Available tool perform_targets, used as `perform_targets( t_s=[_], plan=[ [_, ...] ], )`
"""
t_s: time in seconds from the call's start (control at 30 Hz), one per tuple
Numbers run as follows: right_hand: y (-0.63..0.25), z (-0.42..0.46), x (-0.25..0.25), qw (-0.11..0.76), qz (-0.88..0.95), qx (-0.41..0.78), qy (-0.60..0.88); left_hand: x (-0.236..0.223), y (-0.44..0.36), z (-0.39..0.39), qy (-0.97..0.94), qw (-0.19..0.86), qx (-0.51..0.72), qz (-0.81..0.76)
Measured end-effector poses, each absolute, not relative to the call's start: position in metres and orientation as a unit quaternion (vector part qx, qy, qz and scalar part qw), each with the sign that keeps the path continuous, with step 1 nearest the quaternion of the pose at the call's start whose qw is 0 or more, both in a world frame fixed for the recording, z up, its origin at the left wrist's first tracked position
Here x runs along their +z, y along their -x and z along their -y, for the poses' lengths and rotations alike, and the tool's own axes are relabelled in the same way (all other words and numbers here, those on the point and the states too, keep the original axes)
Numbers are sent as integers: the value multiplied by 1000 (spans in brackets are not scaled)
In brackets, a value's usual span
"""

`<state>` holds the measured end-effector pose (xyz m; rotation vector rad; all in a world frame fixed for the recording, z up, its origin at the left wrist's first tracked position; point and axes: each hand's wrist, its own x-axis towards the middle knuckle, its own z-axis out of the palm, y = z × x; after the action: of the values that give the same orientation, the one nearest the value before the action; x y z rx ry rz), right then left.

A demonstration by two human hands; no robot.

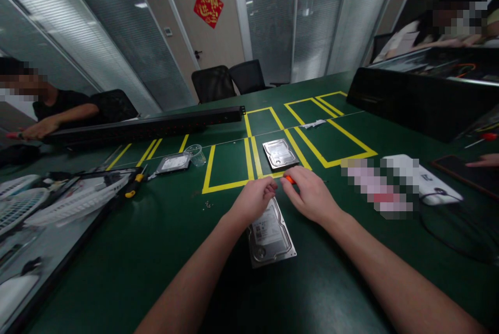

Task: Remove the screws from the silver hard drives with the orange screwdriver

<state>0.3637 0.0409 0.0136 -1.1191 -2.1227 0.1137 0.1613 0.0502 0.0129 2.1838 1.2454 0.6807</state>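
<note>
A silver hard drive [271,235] lies flat on the green table [156,251] right in front of me. My left hand [253,200] rests at its far edge with fingers curled, and I cannot make out whether they pinch something. My right hand [310,193] is closed around an orange-handled tool [289,179], probably a small screwdriver, just beyond the drive's far corner. A second hard drive [279,153] lies further back on the yellow tape lines. A third drive [174,163] sits to the left beside a clear plastic cup [195,155].
A long black power strip [148,127] runs across the back left. An open computer case [58,219] with white fans fills the left edge, a yellow-handled screwdriver [134,185] beside it. A large black case [424,94] stands at the right. Other people sit at the far left and far right.
</note>
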Motion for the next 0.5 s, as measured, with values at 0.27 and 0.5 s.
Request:
perform_targets(
  t_s=[0.27,0.5],
  plan=[
    [-363,-40,16,374,822,43,428,10,-160,-51,-806,280,260,-451],
    [-364,-40,16,371,822,47,430,10,-160,-52,-806,278,253,-458]
  ],
)
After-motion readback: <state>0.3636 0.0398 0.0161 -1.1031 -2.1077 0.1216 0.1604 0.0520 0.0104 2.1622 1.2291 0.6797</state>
